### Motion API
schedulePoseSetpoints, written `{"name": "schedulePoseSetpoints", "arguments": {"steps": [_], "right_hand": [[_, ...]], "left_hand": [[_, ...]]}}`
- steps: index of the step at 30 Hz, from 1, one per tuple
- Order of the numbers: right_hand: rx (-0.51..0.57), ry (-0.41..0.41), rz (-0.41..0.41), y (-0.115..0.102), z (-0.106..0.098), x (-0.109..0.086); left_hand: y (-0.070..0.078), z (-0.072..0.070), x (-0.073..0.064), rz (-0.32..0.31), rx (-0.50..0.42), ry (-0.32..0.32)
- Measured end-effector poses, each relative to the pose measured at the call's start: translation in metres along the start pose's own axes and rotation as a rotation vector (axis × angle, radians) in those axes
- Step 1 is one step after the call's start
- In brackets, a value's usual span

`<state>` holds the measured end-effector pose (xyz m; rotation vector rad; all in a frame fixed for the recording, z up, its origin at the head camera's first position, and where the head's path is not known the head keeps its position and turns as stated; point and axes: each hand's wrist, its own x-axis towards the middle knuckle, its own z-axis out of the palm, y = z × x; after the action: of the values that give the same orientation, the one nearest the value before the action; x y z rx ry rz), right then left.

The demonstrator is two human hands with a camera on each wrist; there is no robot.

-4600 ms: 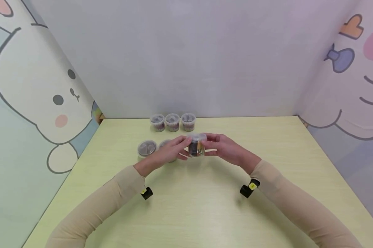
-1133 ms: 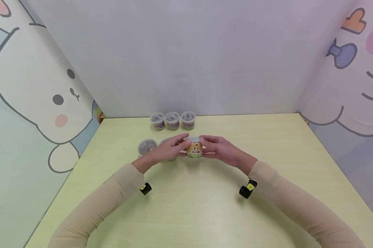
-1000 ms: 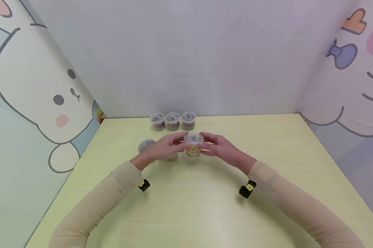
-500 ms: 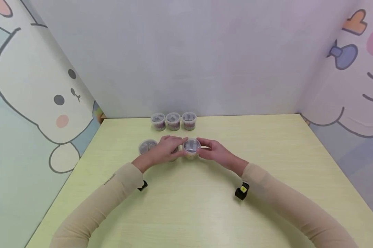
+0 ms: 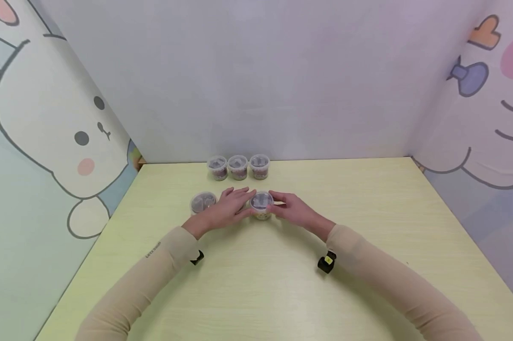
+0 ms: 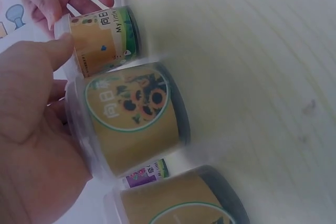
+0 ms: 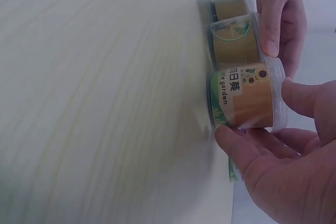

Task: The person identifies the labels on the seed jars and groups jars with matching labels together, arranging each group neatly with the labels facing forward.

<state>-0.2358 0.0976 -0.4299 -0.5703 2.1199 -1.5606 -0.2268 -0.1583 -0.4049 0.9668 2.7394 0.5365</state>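
A small clear-lidded plastic cup [image 5: 262, 201] stands upright at the right end of the front row; its orange and green label shows sunflowers and "garden" in the right wrist view. My right hand [image 5: 296, 210] holds this cup from the right, thumb at the lid rim, other fingers round its side. From the left, my left hand [image 5: 225, 208] reaches over the middle cup [image 6: 134, 121], fairly straight fingers and thumb touching the rim of the right cup. A third cup [image 5: 202, 202] stands left of them, partly behind the left hand. All three stand close together in a row.
Three more lidded cups [image 5: 238, 167] with purple labels form a back row near the far edge of the pale wooden table [image 5: 256, 284]. A grey-white wall [image 5: 256, 80] rises behind, and cartoon-printed panels [image 5: 47, 132] flank both sides.
The right cup has been turned so its sunflower label faces front, then lowered and shifted left beside the middle cup. Both hands came down with it; the right hand moved left.
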Motion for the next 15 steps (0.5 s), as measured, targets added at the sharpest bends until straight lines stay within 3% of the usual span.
{"name": "schedulePoseSetpoints", "arguments": {"steps": [15], "right_hand": [[-0.064,0.056,-0.007,0.0017,0.0029,-0.0068]], "left_hand": [[0.0024,0.0039,0.0035,0.031,0.021,0.01]]}}
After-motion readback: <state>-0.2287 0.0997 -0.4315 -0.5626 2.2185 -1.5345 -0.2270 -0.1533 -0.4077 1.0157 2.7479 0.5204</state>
